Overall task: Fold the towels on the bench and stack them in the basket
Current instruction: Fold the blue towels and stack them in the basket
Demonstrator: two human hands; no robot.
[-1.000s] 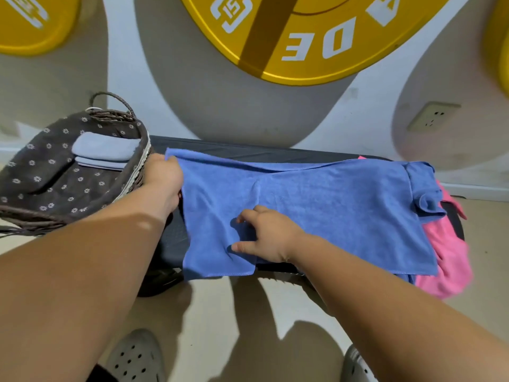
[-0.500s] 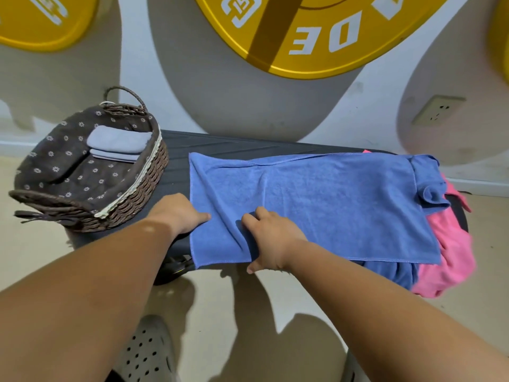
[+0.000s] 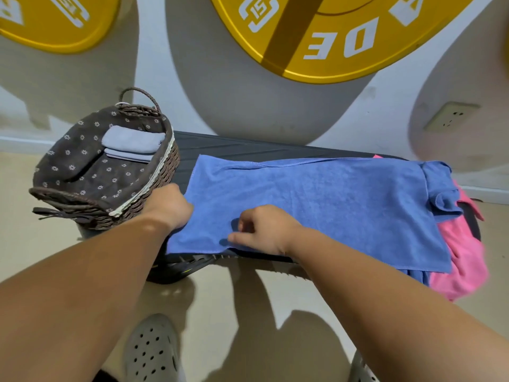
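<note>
Blue terry towel (image 3: 316, 205) lies flat along the black padded bench (image 3: 248, 147). Its near hem runs along the bench's front edge. Left hand (image 3: 168, 205) has fingers curled on the towel's left hem. Right hand (image 3: 264, 230) pinches the cloth near the front hem, thumb pointing left.

Brown wicker basket with a flowered liner (image 3: 154, 186) stands at the bench's left end, just beside the left hand, with folded grey-blue towels (image 3: 132, 142) inside. Bare bench shows between basket and towel and behind the far hem. Crumpled pink towel (image 3: 462, 260) lies partly under the right end.
</note>
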